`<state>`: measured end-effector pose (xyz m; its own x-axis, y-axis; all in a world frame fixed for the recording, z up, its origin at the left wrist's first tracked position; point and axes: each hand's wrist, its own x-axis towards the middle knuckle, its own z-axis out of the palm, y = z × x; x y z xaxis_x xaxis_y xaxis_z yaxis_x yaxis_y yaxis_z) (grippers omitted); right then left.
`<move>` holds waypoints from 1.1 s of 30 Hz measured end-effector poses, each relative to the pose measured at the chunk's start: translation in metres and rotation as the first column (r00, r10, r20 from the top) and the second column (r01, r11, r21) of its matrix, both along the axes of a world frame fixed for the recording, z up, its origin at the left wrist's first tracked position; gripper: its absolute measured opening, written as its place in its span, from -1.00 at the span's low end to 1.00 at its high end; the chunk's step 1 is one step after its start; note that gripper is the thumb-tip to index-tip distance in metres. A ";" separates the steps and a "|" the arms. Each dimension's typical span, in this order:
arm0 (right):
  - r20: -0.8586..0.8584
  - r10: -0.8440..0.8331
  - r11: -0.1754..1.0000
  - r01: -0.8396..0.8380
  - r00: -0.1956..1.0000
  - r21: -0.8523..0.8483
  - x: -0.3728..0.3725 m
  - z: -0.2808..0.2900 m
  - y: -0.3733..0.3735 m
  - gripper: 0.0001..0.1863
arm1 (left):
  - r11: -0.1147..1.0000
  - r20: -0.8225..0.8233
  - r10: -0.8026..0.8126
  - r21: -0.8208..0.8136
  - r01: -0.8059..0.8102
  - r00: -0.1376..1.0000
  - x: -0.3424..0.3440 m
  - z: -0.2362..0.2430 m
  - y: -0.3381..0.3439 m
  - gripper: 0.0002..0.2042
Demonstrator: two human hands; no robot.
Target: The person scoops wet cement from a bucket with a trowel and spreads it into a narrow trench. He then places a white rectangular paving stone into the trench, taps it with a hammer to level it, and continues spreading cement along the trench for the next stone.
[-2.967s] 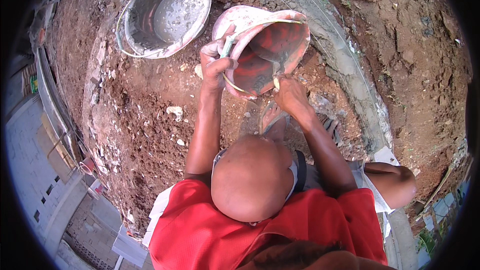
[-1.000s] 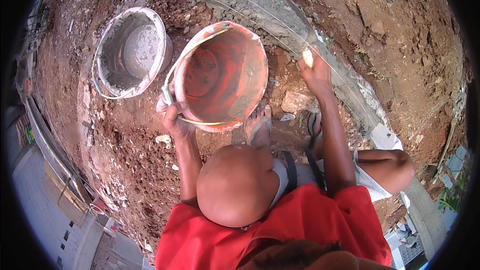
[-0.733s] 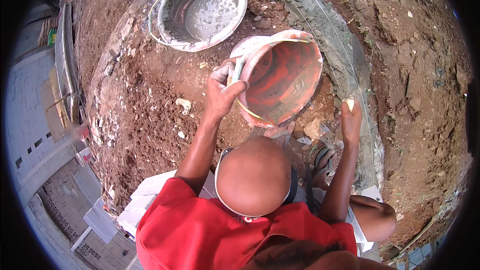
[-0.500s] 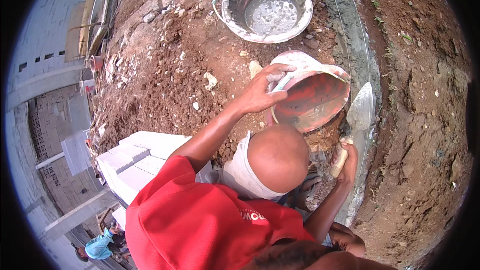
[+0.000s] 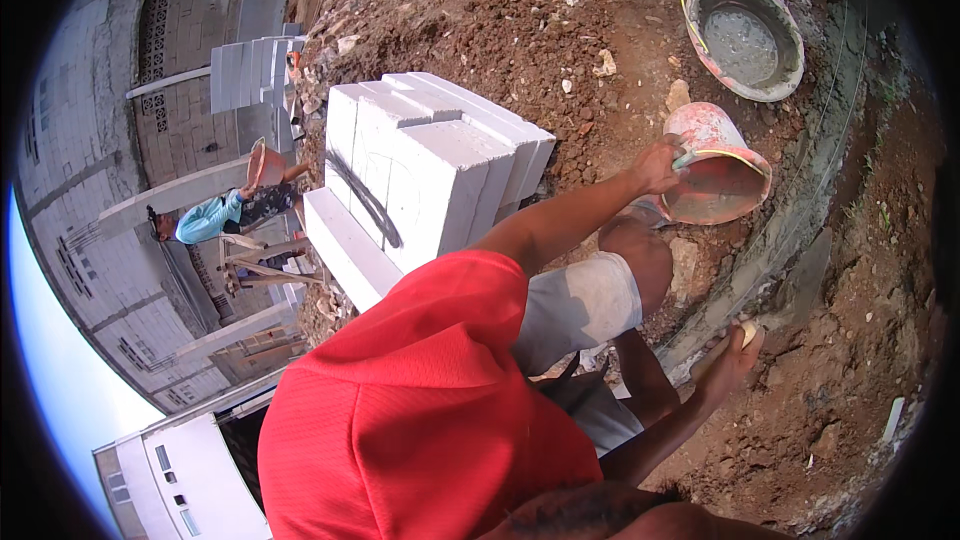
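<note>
Brown dirt (image 5: 500, 30) is seen beside white blocks (image 5: 410, 185). Near gray cement (image 5: 745, 285), a tipped red bucket (image 5: 705, 125) is held by its handle (image 5: 684, 159) in the left hand (image 5: 659, 166), and a trowel (image 5: 804, 285) is gripped in the right hand (image 5: 729, 365).

Reddish-brown ground (image 5: 490, 20) bears pale stones (image 5: 605, 64), stacked white blocks (image 5: 430, 175), a mortar-coated tub (image 5: 720, 72) and a grey mortar strip (image 5: 775, 245).

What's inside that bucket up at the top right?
Grey, wet-looking mix lies in the bottom of the bucket. The mix covers the bucket's floor, so anything underneath can't be seen.
</note>
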<state>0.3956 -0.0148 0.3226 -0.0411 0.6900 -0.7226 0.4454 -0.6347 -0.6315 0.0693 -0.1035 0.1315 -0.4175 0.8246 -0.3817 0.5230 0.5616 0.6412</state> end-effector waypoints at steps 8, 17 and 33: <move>0.423 -0.051 0.923 -0.119 0.905 0.367 0.070 0.004 -0.011 -0.38 | 0.732 0.031 0.671 -0.193 -0.654 0.741 -0.025 0.124 -0.073 -0.51; 0.248 -0.214 0.969 0.173 0.945 0.175 0.113 0.060 -0.073 -0.79 | 0.035 0.510 0.856 -0.211 -0.977 -0.080 -0.114 0.213 -0.121 -0.58; 0.249 -0.691 0.624 0.385 0.679 0.680 0.069 0.208 -0.073 -0.83 | 0.106 0.167 0.985 -0.418 -0.902 0.038 -0.361 0.216 -0.180 -0.26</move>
<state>0.4641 -0.0881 0.5308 0.6897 0.7230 -0.0390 0.4528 -0.4727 -0.7560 -0.2916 -0.2838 0.3475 -0.5962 -0.2726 -0.7551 -0.7620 0.4884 0.4253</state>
